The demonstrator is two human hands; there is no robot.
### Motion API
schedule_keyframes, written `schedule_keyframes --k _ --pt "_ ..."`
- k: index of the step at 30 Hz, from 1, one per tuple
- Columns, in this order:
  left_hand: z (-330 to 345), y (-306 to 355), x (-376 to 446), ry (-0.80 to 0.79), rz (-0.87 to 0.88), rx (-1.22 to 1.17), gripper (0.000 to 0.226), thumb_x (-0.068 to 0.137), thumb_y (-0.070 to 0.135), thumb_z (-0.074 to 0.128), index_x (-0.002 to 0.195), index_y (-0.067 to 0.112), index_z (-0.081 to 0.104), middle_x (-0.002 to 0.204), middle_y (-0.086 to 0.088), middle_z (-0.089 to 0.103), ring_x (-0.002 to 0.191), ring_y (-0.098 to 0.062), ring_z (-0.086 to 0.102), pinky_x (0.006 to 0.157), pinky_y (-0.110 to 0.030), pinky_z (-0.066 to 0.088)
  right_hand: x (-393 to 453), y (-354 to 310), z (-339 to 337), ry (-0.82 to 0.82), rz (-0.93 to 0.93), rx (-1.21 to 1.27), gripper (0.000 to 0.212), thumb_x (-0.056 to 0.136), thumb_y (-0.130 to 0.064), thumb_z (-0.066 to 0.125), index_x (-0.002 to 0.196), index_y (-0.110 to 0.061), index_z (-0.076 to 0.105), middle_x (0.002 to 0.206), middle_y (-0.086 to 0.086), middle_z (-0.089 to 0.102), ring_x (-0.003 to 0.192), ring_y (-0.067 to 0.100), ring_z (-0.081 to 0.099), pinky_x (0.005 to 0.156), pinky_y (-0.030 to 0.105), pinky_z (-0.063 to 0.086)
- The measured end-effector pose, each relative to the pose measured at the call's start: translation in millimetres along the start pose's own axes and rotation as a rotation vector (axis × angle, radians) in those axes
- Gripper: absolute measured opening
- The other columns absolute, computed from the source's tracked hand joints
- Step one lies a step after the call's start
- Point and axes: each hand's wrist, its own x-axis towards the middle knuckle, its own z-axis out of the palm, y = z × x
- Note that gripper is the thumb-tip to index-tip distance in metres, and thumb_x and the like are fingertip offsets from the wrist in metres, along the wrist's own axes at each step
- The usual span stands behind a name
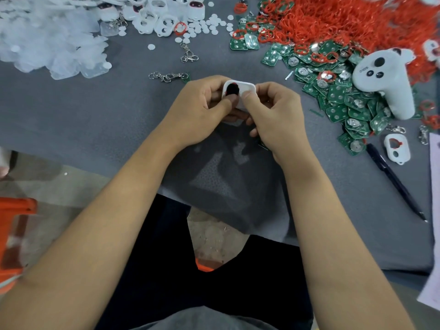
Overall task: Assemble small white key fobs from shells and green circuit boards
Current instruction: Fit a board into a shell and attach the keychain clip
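Both hands, left hand (202,110) and right hand (273,115), pinch a white fob shell (245,88); the controller (383,77) reads "SOLO"

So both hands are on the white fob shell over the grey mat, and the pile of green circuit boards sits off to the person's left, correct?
Not quite. The head view shows the green circuit boards piled to the person's right, beside the red rings. The rest holds: the left hand and the right hand both grip the white fob shell over the grey mat.

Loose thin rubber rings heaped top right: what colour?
Red; the heap of thin rubber rings shows plainly in the head view.
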Motion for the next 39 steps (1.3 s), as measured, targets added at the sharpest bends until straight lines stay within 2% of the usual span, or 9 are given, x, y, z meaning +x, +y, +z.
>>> schedule_keyframes --k 4,11,19,21,23,28,32,35,39 --pt "-1 0 0 0.061 0.002 -0.038 0.022 0.105 0.018 0.061 0.119 0.005 0.071 0.101 -0.01 0.078 0.094 -0.021 0.078 0.08 -0.036 0.064 -1 0 0 -0.015 -0.029 0.027 0.01 0.096 -0.024 0.069 0.092 -0.016 0.073 0.067 -0.001 0.068 0.055 0.006 0.061 0.044 0.022 0.048" --pt "1 -3 2 0.145 -0.027 -0.18 0.018 0.108 0.015 0.053 0.114 0.008 0.068 0.09 -0.001 0.079 0.087 -0.023 0.079 0.073 -0.026 0.061 -4 2 -2 0.002 -0.063 0.154 0.013 0.098 -0.019 0.068 0.11 -0.014 0.07 0.087 0.008 0.074 0.06 0.012 0.066 0.043 0.026 0.048" --pt "-4 -5 6 0.154 -0.062 -0.213 0.02 0.11 0.017 0.049 0.107 0.008 0.067 0.082 0.001 0.076 0.072 -0.016 0.075 0.062 -0.022 0.057 -5 4 -6 0.372 -0.098 0.214 0.013 0.099 -0.016 0.063 0.088 -0.012 0.069 0.061 0.002 0.064 0.048 0.021 0.052 0.049 0.03 0.04" --pt "-5 -5 5 0.146 -0.053 -0.221 0.021 0.11 0.016 0.049 0.105 0.01 0.068 0.081 0.003 0.076 0.07 -0.013 0.074 0.062 -0.021 0.056 -9 5 -10 0.48 -0.2 0.102 0.013 0.1 -0.013 0.063 0.088 -0.012 0.067 0.063 0.002 0.063 0.053 0.018 0.053 0.052 0.031 0.042" --pt "-5 -4 5 0.141 -0.046 -0.241 0.022 0.11 0.014 0.048 0.102 0.011 0.068 0.079 0.004 0.075 0.066 -0.011 0.072 0.061 -0.021 0.055 -12 6 -14 0.543 -0.291 -0.037 0.012 0.099 -0.011 0.063 0.087 -0.011 0.066 0.063 -0.012 0.055 0.054 0.004 0.048 0.055 0.018 0.036" --pt "-3 -2 4 0.121 -0.055 -0.215 0.022 0.11 0.012 0.047 0.1 0.01 0.066 0.074 0.005 0.073 0.064 -0.011 0.071 0.059 -0.02 0.055 -14 14 -28 0.646 -0.238 -0.201 0.014 0.098 -0.019 0.06 0.089 -0.011 0.068 0.06 -0.017 0.044 0.054 0.002 0.043 0.056 0.02 0.034" --pt "-3 -1 5 0.127 -0.089 -0.22 0.022 0.11 0.014 0.048 0.103 0.008 0.068 0.076 0.003 0.074 0.068 -0.015 0.074 0.062 -0.022 0.056 -18 24 -43 0.474 -0.123 -0.375 0.014 0.099 -0.02 0.055 0.095 -0.016 0.068 0.08 -0.01 0.062 0.075 0.007 0.056 0.071 0.029 0.047" --pt "-2 0 6 0.121 -0.11 -0.247 0.022 0.11 0.015 0.048 0.108 0.006 0.068 0.081 0.0 0.076 0.078 -0.019 0.077 0.067 -0.023 0.058 -17 28 -46 0.321 -0.079 -0.549 0.026 0.102 -0.023 0.054 0.119 -0.02 0.073 0.106 0.003 0.068 0.104 0.027 0.059 0.093 0.038 0.046" --pt "-3 -3 6 0.093 -0.109 -0.277 0.022 0.11 0.018 0.049 0.115 0.005 0.067 0.09 -0.004 0.079 0.087 -0.025 0.078 0.074 -0.025 0.059 -12 25 -40 0.264 -0.025 -0.68 0.032 0.103 -0.044 0.053 0.123 -0.029 0.074 0.11 0.006 0.065 0.114 0.029 0.054 0.094 0.04 0.044"
